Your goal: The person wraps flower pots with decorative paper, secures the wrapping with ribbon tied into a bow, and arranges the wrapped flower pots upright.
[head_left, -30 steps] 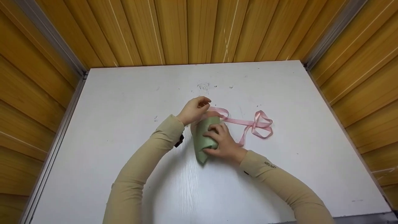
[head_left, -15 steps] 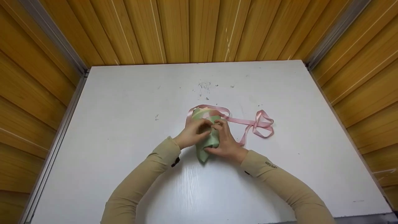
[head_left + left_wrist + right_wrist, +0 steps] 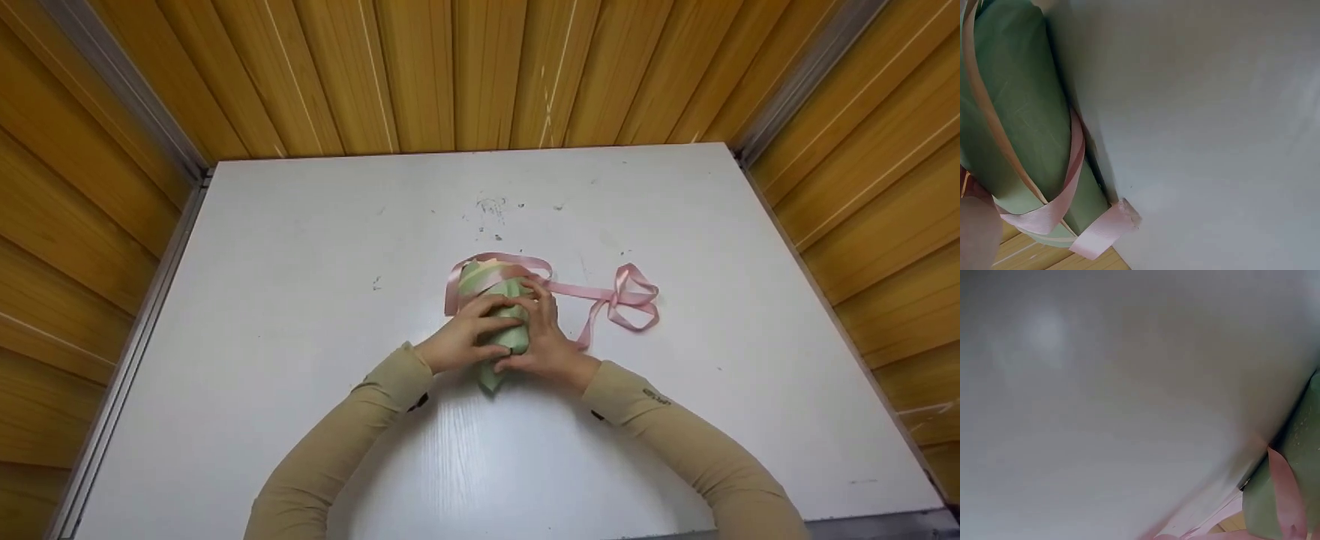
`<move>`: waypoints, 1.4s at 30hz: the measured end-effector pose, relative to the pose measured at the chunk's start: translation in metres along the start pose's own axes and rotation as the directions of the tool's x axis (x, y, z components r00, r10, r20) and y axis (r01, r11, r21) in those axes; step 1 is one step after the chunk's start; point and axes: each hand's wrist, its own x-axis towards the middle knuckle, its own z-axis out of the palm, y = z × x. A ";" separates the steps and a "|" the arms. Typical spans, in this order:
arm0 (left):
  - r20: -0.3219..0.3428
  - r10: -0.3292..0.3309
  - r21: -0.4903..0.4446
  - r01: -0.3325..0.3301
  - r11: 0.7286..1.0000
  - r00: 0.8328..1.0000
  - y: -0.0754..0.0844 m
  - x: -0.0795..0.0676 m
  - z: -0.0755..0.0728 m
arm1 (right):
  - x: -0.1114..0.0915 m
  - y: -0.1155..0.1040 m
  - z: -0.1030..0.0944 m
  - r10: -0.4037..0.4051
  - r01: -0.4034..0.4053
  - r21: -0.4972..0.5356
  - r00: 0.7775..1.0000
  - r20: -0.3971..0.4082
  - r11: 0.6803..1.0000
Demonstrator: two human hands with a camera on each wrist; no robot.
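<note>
Reaching in from the bench's (image 3: 300,255) near edge in tan sleeves (image 3: 300,450): gripping a green wrap (image 3: 1033,101) at mid-bench, lying lengthwise between front and back edges. Held on its left by the left hand (image 3: 466,336), on its right by the right hand (image 3: 546,346), with fingers curled over it on both sides. Apparently pressing the wrap closed; probably calling next for a firm one-handed hold, freeing a hand for the ribbon (image 3: 577,290). At the wrap's far mouth, a pale edge (image 3: 491,263); cannot tell the remaining contents. Across that far end, pink ribbon, trailing toward the right edge into loops (image 3: 619,300). Beyond the back edge, a plank wall (image 3: 480,75).
</note>
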 end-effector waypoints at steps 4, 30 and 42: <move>-0.021 0.037 0.045 -0.036 0.998 0.999 0.000 -0.001 0.001 | 0.001 0.002 -0.003 0.004 -0.005 0.023 0.999 0.051 1.000; -0.072 -0.007 0.116 0.015 0.993 0.997 0.004 -0.002 0.010 | 0.052 0.040 -0.033 0.414 -0.410 -0.085 0.909 0.046 0.908; -0.070 -0.013 0.108 0.020 0.994 0.997 0.003 -0.003 0.012 | 0.035 0.049 -0.075 0.310 -0.326 0.050 0.928 0.205 0.944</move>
